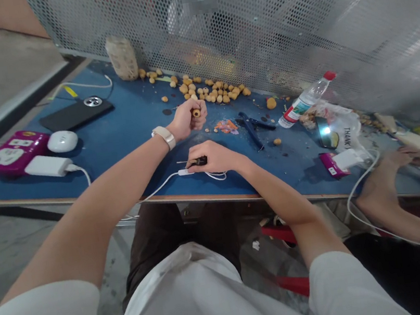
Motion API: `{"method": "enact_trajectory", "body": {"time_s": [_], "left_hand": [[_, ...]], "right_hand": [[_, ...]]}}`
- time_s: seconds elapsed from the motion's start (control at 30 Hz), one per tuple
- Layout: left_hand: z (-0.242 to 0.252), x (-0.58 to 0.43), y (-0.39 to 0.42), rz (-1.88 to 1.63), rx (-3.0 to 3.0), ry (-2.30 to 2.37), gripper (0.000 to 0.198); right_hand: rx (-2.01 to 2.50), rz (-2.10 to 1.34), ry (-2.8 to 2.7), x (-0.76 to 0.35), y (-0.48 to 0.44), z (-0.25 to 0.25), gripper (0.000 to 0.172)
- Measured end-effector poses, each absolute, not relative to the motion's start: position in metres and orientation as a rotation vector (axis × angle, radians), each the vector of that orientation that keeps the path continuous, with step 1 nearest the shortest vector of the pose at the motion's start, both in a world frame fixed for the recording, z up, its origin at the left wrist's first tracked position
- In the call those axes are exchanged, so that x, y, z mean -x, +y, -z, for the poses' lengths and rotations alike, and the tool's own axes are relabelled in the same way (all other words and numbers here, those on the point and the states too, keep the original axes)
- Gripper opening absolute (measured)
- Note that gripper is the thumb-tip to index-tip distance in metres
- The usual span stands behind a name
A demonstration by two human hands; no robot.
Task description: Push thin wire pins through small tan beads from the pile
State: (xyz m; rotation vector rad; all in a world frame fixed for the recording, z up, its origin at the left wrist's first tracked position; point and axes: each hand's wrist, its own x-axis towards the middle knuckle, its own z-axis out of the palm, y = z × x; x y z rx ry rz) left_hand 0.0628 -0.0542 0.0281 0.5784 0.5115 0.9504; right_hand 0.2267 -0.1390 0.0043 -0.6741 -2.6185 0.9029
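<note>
My left hand (188, 118) is raised a little over the blue table (123, 133), its fingers closed round a small tan bead (196, 112). A pale watch band sits on that wrist. My right hand (213, 158) rests on the table nearer to me, closed on a small dark-handled tool (195, 162) whose thin tip points left. A white cable (166, 181) runs under that hand. A scatter of several more tan beads (216, 92) lies beyond my left hand, near the mesh wall.
A phone (76, 113), a white earbud case (62, 141), a magenta power strip (14, 152) and a white charger (46, 166) lie at the left. Dark pliers (251, 126), a plastic bottle (304, 101) and a bag lie right. Another person's arm (392, 188) rests at the right edge.
</note>
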Motion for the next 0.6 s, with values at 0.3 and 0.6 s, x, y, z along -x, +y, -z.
{"method": "enact_trajectory", "body": {"time_s": [0.3,0.6], "left_hand": [[-0.030,-0.063,-0.056,-0.966,-0.569,0.525,0.039],[-0.017,-0.058,-0.036,-1.028,-0.621,0.532,0.043]], "right_hand": [[0.972,-0.804,-2.560,-0.214,-0.147,-0.009,0.061],[1.196,-0.776,-2.469,-0.201,-0.160,-0.015,0.077]]}}
